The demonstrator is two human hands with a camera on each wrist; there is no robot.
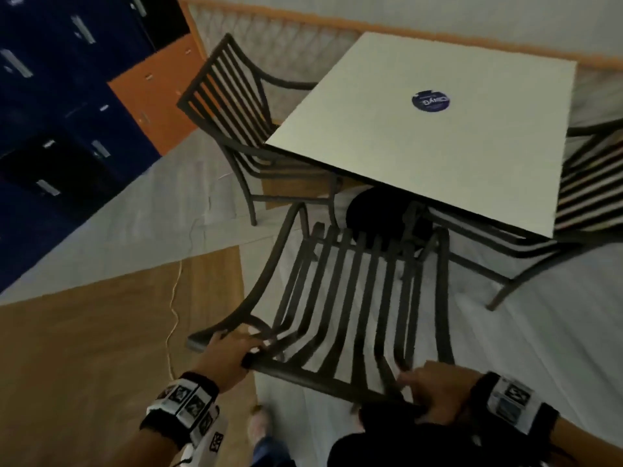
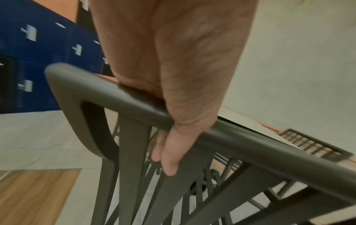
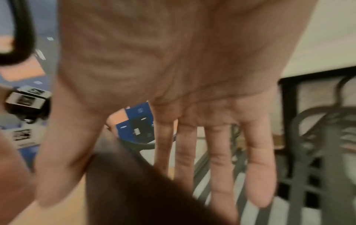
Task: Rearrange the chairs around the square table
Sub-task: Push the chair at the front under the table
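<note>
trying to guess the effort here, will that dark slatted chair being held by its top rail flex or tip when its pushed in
The chair looks like rigid metal bars, so probably stiff, not floppy. Gripped high on its top rail by the left hand, it may tip rather than slide. Its open slats suggest moderate weight.

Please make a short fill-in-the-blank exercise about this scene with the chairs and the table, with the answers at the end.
1. The left hand grips the top rail of the near ____.
2. The fingers of the right hand are straight, so this hand is ____.
3. The sticker on the table has a ____ shape.
4. The lockers are ____ in colour.

Answers: chair; open; round; blue
</note>
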